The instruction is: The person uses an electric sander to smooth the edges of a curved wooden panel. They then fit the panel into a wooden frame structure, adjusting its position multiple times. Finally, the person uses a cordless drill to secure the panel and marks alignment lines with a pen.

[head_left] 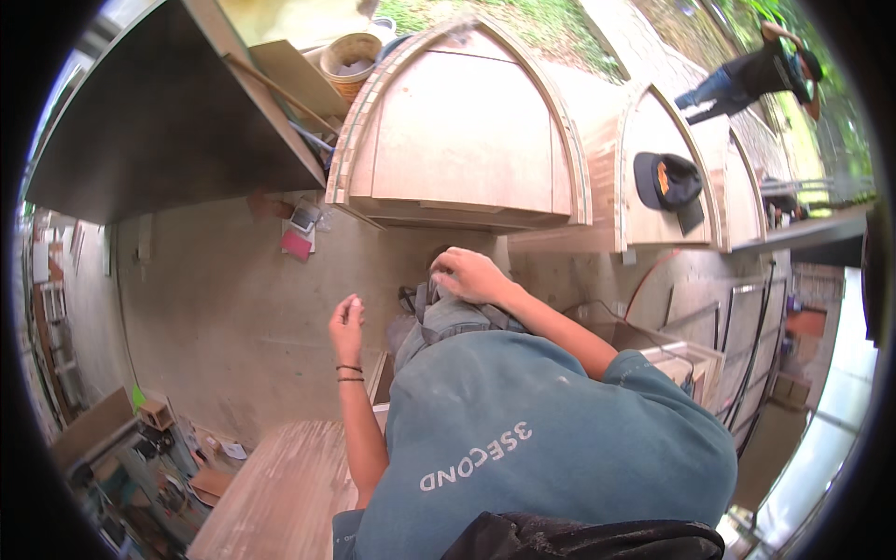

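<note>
My left hand is raised over the floor in front of me, its fingers drawn together. Whatever it may hold is too small to make out. Two dark bands circle that wrist. In front of my waist hovers my right hand, palm down, fingers bent and a little apart, with nothing visible in them. It is near a dark strap or pouch at my grey trousers. Beyond both hands stands a pale wooden panel with a pointed-arch frame of layered strips.
More arched wooden pieces stand to the right, one bearing a dark cap. A large black panel rises at left, beside a bucket. A wooden board lies lower left. Another person is outside, far right.
</note>
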Demonstrator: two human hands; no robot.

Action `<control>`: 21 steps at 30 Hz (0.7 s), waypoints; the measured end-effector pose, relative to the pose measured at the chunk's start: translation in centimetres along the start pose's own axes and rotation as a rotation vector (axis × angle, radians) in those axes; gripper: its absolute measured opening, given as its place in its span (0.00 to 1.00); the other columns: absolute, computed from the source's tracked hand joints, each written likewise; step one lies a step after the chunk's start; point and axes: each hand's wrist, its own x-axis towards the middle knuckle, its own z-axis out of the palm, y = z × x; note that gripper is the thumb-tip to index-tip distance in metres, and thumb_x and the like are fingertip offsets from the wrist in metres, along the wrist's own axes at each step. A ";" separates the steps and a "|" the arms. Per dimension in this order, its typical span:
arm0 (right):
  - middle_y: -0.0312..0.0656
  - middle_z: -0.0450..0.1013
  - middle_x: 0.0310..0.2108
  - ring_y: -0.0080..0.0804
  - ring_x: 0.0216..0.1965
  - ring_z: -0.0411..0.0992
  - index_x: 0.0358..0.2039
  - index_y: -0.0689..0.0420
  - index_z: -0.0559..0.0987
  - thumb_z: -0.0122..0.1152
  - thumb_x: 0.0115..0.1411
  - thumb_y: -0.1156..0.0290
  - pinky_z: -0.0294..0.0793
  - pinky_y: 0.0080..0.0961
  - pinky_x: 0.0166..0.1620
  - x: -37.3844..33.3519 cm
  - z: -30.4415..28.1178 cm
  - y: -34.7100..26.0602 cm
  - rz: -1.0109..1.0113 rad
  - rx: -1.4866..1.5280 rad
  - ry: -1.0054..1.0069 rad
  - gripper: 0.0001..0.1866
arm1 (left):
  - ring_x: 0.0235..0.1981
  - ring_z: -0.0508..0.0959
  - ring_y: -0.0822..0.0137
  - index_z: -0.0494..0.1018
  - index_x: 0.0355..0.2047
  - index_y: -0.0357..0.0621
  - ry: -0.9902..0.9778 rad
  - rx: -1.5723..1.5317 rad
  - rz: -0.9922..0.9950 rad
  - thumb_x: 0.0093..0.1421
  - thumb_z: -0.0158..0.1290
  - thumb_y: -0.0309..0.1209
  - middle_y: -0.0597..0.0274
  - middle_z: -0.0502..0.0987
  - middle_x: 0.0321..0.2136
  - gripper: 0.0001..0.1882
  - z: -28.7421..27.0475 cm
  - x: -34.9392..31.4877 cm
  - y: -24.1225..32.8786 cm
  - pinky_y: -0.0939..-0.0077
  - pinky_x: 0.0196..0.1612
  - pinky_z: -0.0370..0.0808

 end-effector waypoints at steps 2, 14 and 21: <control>0.43 0.75 0.39 0.43 0.45 0.74 0.40 0.55 0.79 0.57 0.63 0.61 0.74 0.38 0.48 -0.9 0.1 1.5 0.106 0.038 0.087 0.12 | 0.47 0.79 0.67 0.76 0.53 0.40 -0.019 -0.036 -0.041 0.68 0.53 0.39 0.58 0.79 0.47 0.19 -0.3 1.5 1.1 0.70 0.48 0.76; 0.41 0.80 0.33 0.27 0.32 0.77 0.39 0.59 0.82 0.63 0.62 0.63 0.77 0.28 0.35 -0.5 -1.9 13.6 0.682 0.639 0.829 0.13 | 0.53 0.74 0.64 0.63 0.63 0.38 -0.251 -0.257 -0.202 0.69 0.50 0.49 0.55 0.72 0.56 0.32 7.8 10.3 6.5 0.65 0.53 0.74; 0.40 0.78 0.40 0.29 0.39 0.76 0.49 0.58 0.77 0.60 0.64 0.51 0.77 0.28 0.33 -2.1 -6.1 18.7 1.126 1.148 0.863 0.24 | 0.50 0.74 0.66 0.65 0.61 0.43 -0.153 -0.384 -0.281 0.68 0.52 0.48 0.60 0.73 0.54 0.28 13.0 15.8 7.4 0.68 0.50 0.73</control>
